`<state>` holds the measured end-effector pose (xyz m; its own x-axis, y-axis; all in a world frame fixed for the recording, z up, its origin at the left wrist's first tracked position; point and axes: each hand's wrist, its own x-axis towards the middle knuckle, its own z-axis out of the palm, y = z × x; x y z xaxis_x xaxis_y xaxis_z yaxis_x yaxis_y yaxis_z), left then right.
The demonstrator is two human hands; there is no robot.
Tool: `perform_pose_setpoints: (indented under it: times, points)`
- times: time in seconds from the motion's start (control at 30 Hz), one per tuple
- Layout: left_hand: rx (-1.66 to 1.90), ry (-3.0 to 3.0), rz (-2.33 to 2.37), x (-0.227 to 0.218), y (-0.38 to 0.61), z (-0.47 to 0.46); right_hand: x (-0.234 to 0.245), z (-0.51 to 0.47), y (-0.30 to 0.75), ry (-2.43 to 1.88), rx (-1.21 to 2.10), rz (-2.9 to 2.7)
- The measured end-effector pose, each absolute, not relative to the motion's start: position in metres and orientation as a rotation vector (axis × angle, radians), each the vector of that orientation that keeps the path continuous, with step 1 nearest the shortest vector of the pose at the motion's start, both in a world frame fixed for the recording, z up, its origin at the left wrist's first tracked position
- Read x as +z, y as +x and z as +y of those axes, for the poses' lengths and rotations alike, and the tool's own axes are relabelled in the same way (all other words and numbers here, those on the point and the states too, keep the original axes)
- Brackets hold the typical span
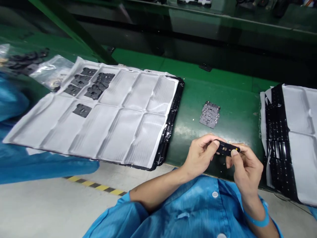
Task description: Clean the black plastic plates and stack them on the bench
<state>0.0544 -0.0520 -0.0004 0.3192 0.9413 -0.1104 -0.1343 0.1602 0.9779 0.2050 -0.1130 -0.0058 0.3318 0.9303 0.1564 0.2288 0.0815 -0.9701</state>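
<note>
Between both hands, in front of my body, is a small flat black plastic part [226, 148] with cut-outs and a yellow spot near its right end. My left hand [201, 153] pinches its left end between thumb and fingers. The right end is gripped by my right hand [245, 165], its thumb lying on the face near the yellow spot. Just beyond my hands, a short overlapping row of similar dark plates [210, 114] lies on the green tabletop [188, 138].
Left, a white-lined compartment tray [133, 129] holds several dark plates [99, 86]. Stacked black trays [277, 132] with white liners stand at right. A lone dark part [205, 67] lies farther back. Clear plastic bags [53, 71] and another person's blue sleeve [12, 99] are far left.
</note>
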Motion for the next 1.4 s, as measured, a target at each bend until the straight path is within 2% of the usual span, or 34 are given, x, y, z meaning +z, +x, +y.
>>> perform_pose_setpoints:
  times: [0.6, 0.77, 0.9, 1.03, 1.4]
  points:
    - [0.971, 1.284, 0.857, -0.001, 0.051, -0.061, -0.011, -0.112, 0.212, -1.438, 0.78, -1.052]
    - [0.981, 1.269, 0.837, -0.002, 0.047, -0.06, -0.016, -0.115, 0.22, -1.397, 1.044, -0.929]
    - [0.851, 1.151, 0.854, -0.003, 0.043, -0.057, -0.014, -0.115, 0.223, -1.382, 1.178, -0.911]
    - [0.732, 1.076, 0.84, 0.001, 0.039, -0.055, -0.012, -0.116, 0.221, -1.409, 1.152, -0.905]
    - [0.719, 0.955, 0.841, 0.002, 0.037, -0.054, -0.011, -0.114, 0.211, -1.514, 1.035, -0.921]
